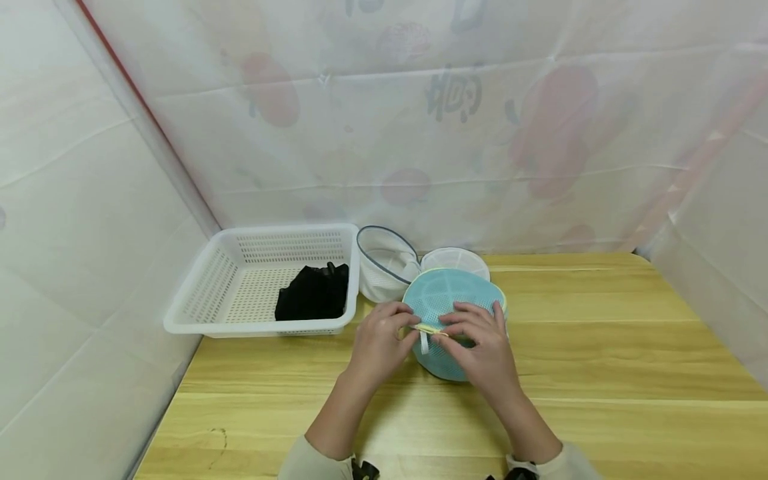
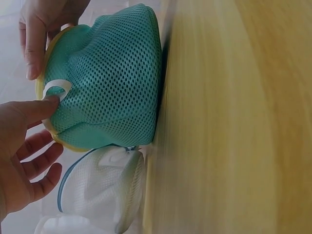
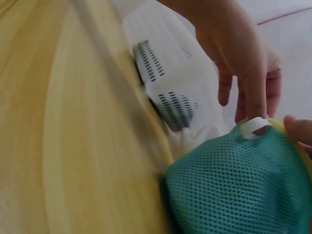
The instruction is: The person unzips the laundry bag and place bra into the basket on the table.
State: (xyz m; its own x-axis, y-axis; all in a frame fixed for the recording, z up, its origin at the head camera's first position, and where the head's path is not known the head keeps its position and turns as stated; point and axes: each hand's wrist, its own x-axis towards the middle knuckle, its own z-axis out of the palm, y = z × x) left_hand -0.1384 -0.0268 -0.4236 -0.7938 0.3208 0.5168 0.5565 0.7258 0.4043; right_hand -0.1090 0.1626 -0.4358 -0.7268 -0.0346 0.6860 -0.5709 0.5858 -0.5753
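A teal mesh laundry bag (image 1: 444, 368) with yellow trim stands on the wooden table in front of me, its round top side spread at the back. My left hand (image 1: 379, 341) pinches the yellow zipper edge (image 1: 427, 329) beside a small white loop (image 2: 58, 83); in the left wrist view the thumb lies at this loop and the other fingers are spread. From the other side, my right hand (image 1: 485, 343) pinches the same yellow edge between thumb and fingers. Part of the bag is hidden behind the hands.
Behind the teal bag stand a white mesh bag (image 1: 375, 285) with a dark blue rim and a round white mesh piece (image 1: 459, 258). At left is a white plastic basket (image 1: 255, 329) with black cloth (image 1: 315, 295) in it. Sheeting (image 1: 360, 147) hangs along the table's back edge.
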